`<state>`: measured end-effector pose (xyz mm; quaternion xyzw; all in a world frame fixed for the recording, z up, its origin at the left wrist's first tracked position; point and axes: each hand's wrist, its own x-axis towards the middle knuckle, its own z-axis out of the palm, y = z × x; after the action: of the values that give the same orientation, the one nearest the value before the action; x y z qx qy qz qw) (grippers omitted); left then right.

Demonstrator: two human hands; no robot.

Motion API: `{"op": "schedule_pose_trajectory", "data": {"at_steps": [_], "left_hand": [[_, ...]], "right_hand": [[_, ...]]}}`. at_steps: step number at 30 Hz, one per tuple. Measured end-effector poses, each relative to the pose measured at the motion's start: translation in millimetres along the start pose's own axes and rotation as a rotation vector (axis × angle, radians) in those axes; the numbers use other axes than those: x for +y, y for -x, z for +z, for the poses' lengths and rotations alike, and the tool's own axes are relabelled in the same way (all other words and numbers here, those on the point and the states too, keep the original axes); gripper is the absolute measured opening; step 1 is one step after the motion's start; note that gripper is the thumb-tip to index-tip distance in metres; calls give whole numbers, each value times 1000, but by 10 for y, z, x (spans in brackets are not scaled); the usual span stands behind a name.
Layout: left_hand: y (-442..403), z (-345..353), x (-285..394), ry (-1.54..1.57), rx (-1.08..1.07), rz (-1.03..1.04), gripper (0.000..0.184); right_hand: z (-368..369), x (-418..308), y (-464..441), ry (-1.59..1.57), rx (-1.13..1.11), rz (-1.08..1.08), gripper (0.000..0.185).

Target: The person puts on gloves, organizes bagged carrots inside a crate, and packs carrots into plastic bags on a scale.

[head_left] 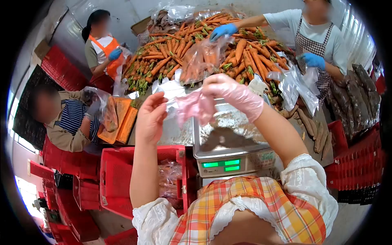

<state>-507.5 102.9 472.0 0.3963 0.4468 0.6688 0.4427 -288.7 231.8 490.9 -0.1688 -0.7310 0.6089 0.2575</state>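
My left hand is bare, its fingers half curled and apart. It is close to the left edge of a thin pink glove; whether it touches the glove I cannot tell. My right hand, in a similar pale pink glove, pinches the loose glove at its upper right. This crumpled glove is over the left side of a metal weighing scale, whose green displays are lit. Behind my hands lies a clear plastic bag on a large heap of carrots.
Left of my body stands a red crate with bagged goods inside. A person in striped apron holds a bag by an orange tray. Another wears an orange apron; a third with blue gloves reaches over the carrots. Long brown roots lie right.
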Motion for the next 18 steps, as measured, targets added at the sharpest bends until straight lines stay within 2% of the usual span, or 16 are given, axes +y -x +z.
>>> {"op": "schedule_pose_trajectory", "data": {"at_steps": [2, 3, 5, 6, 7, 8, 9, 10, 12, 13, 14, 17, 18], "left_hand": [[118, 139, 144, -54, 176, 95, 27], [222, 280, 219, -56, 170, 91, 27], [531, 703, 388, -379, 33, 196, 27], [756, 953, 529, -428, -42, 145, 28], [947, 1115, 622, -388, -194, 129, 27], [1124, 1250, 675, -290, -314, 95, 26], [1249, 1352, 752, -185, -453, 3, 24], [1344, 1496, 702, -37, -467, 32, 16], [1373, 1547, 557, 78, -592, 67, 24], [1369, 1583, 507, 116, -631, 80, 27], [1320, 1636, 506, 117, -726, 37, 27], [1303, 1872, 436, 90, -879, 137, 33], [1301, 1924, 449, 73, -857, 202, 33]], "right_hand": [[-101, -68, 121, -434, -23, 156, 16], [-145, -13, 101, -358, 29, 100, 14], [-116, 16, 94, -379, 71, 47, 14], [-108, 18, 105, -393, 114, -6, 14], [-94, 0, 116, -399, 98, -81, 16], [-101, 6, 138, -465, 73, -5, 15], [-31, -52, 173, -444, 150, -43, 16], [30, -146, 230, -416, 221, -81, 17], [22, -356, 331, -597, -35, -38, 12], [-81, -54, 237, -609, -9, 23, 12], [-98, -62, 236, -614, -10, 21, 12], [-9, -75, 275, -686, 50, -31, 11], [8, -79, 274, -691, 99, -16, 12]]}}
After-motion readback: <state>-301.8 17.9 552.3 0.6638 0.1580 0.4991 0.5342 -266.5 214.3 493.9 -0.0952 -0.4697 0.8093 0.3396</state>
